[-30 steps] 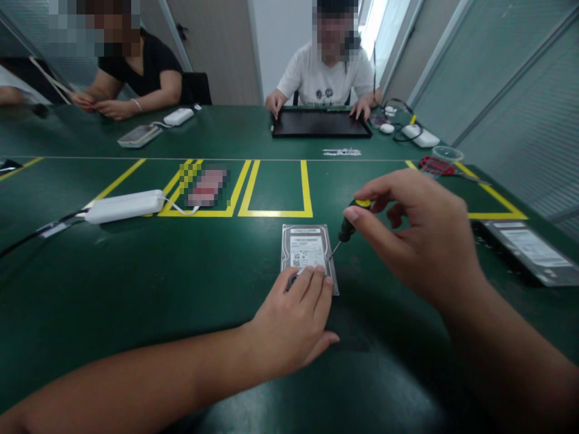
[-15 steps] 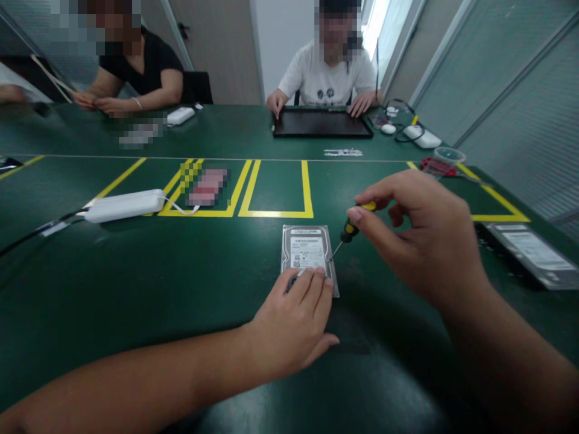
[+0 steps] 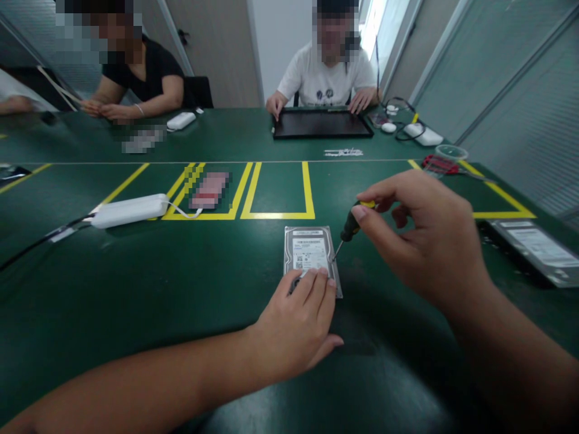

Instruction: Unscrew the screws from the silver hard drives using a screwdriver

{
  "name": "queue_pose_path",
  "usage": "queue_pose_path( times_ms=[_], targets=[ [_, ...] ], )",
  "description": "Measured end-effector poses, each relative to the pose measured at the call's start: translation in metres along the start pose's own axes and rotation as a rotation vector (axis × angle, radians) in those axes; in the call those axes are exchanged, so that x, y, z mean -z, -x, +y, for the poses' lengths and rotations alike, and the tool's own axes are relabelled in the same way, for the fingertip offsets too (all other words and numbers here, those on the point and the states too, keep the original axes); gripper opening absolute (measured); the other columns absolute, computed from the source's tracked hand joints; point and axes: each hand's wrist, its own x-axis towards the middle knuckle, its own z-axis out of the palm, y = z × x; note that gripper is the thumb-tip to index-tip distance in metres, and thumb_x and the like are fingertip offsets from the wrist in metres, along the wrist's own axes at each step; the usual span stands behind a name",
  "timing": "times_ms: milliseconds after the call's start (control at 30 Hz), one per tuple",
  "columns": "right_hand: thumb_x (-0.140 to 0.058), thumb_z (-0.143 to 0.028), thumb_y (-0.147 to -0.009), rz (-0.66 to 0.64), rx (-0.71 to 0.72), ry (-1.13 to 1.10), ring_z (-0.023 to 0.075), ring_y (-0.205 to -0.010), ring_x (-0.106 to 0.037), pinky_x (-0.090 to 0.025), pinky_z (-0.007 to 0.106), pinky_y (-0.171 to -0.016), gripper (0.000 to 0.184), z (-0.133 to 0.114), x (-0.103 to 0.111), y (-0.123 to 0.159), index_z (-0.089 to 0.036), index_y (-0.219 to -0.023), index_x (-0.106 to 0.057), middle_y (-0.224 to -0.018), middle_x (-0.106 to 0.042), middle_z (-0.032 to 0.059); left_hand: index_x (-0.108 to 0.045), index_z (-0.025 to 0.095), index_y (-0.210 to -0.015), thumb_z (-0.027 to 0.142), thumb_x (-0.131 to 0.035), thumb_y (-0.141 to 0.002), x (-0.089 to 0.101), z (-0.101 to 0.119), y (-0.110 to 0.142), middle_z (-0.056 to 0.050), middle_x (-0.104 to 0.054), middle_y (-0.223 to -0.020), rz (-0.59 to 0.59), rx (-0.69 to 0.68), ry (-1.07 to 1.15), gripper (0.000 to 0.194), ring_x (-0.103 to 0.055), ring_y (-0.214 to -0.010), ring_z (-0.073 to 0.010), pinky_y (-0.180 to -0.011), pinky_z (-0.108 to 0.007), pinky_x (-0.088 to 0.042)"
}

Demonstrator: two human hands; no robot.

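A silver hard drive (image 3: 309, 247) with a white printed label lies on the green table. My left hand (image 3: 301, 316) rests over its near end, fingers stretched out flat on the top and thumb apart. Part of the drive is hidden under those fingers. My right hand (image 3: 420, 235) pinches a small screwdriver (image 3: 350, 226) by the end of its black and yellow handle, between thumb and forefinger. The screwdriver leans, with its tip down at the drive's right edge. Whether the tip sits in a screw is too small to tell.
Another hard drive (image 3: 538, 250) lies at the right. A white power strip (image 3: 131, 211) with a cable is at the left, near a blurred pink object (image 3: 210, 190). Yellow tape (image 3: 278, 215) marks the table. Across it, a person handles a flat black panel (image 3: 322, 123); another sits at left.
The screwdriver has turned in my right fingers: a yellow patch on its handle no longer faces me. My left hand stays on the hard drive. The whole view has shifted slightly.
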Motion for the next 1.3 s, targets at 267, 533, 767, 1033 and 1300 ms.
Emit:
queue_pose_path(
  times_ms=[267,533,767,1033,1300],
  targets=[
    [-0.061,-0.026,-0.085,-0.030,-0.058,0.012,0.0228,-0.076,-0.062,-0.048,0.039,-0.069,0.007,0.002,0.008,0.000,-0.026,-0.092,-0.064,-0.085,-0.067,0.0036,-0.047,0.003,-0.141,0.060,-0.048,-0.094,0.001,0.000,0.000,-0.025,-0.048,-0.145,-0.002,-0.007,-0.006,0.073,-0.046,-0.131,-0.0372,-0.108,-0.053,-0.031],
    [-0.060,-0.031,-0.087,-0.085,-0.058,0.021,0.0236,-0.073,-0.061,-0.046,0.040,-0.066,0.008,0.004,0.014,-0.005,-0.026,-0.083,-0.064,-0.080,-0.066,0.0042,-0.046,0.003,-0.142,0.060,-0.048,-0.094,0.000,0.000,0.000,-0.025,-0.047,-0.146,-0.008,0.002,-0.004,0.074,-0.045,-0.132,-0.0376,-0.109,-0.053,-0.031],
    [-0.063,-0.031,-0.085,-0.070,-0.055,0.026,0.0235,-0.072,-0.061,-0.045,0.038,-0.064,0.005,0.004,0.017,-0.006,-0.026,-0.083,-0.065,-0.078,-0.066,0.0034,-0.047,0.003,-0.141,0.060,-0.048,-0.094,0.000,-0.001,0.000,-0.025,-0.048,-0.145,0.004,-0.004,-0.008,0.074,-0.046,-0.132,-0.0375,-0.109,-0.053,-0.031],
    [-0.063,-0.033,-0.085,-0.086,-0.042,0.051,0.0230,-0.071,-0.059,-0.043,0.037,-0.062,0.007,0.005,0.015,-0.006,-0.026,-0.083,-0.064,-0.077,-0.064,0.0042,-0.048,0.003,-0.140,0.061,-0.051,-0.092,0.001,0.000,0.001,-0.025,-0.049,-0.144,0.007,0.000,-0.012,0.075,-0.046,-0.131,-0.0371,-0.109,-0.053,-0.031],
    [-0.065,-0.030,-0.081,-0.066,-0.052,0.010,0.0215,-0.069,-0.060,-0.045,0.037,-0.063,0.009,0.003,0.017,-0.003,-0.025,-0.087,-0.061,-0.077,-0.065,0.0029,-0.049,0.001,-0.139,0.062,-0.051,-0.091,0.001,-0.002,-0.001,-0.026,-0.052,-0.141,0.028,-0.031,-0.044,0.078,-0.049,-0.129,-0.0372,-0.112,-0.052,-0.031]
  ],
)
